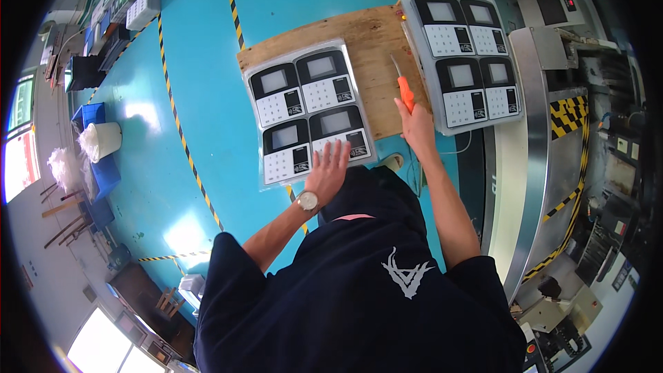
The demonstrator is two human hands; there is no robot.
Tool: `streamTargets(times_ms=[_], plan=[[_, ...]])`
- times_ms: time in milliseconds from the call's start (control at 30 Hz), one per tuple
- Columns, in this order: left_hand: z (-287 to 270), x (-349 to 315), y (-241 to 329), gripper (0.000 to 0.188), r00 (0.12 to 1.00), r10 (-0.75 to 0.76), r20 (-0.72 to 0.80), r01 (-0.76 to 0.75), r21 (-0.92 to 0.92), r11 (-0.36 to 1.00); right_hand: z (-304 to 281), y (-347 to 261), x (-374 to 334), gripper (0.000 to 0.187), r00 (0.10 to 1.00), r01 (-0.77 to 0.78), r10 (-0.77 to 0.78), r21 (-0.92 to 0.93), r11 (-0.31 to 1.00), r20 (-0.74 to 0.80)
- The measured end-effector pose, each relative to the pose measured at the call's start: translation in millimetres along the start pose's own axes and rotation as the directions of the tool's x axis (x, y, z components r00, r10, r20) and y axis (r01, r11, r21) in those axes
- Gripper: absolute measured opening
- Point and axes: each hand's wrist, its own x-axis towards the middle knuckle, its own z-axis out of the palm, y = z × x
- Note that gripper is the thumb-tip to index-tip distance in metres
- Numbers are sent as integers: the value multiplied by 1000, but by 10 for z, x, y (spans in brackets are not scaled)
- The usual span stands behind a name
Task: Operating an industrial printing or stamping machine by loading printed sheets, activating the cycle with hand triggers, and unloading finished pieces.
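My left hand (pixel 327 171) lies flat, fingers spread, on the lower right part of a clear plastic sheet (pixel 351 85). This sheet carries several black-and-white keypad panels (pixel 278 90), each with a grey window, and sits on a wooden board (pixel 385 41). My right hand (pixel 418 126) is closed round the lower end of an orange-handled tool (pixel 405 91) with a thin metal tip pointing away from me. The tool is over the bare wood between this sheet and a thick stack of similar panel sheets (pixel 430 62) on the right. What kind of tool it is, I cannot make out.
A metal machine (pixel 539 166) with yellow-black striped edges stands close on my right. A thin cable (pixel 464 145) hangs near the stack. At the left on the turquoise floor (pixel 200 48) are a white bucket (pixel 107 139) and blue crates (pixel 97 190). Equipment (pixel 141 10) stands at the far left.
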Motion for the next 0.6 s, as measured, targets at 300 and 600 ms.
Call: streamTargets(times_ms=[300, 600], plan=[[-1584, -221, -547, 43, 769, -391, -506, 232, -349, 908, 428, -128, -100, 62, 910, 341, -317, -45, 939, 266], [-1494, -207, -441, 49, 765, -432, -477, 191, -473, 860, 54, -390, -61, 59, 842, -153, -153, 500, 853, 518]])
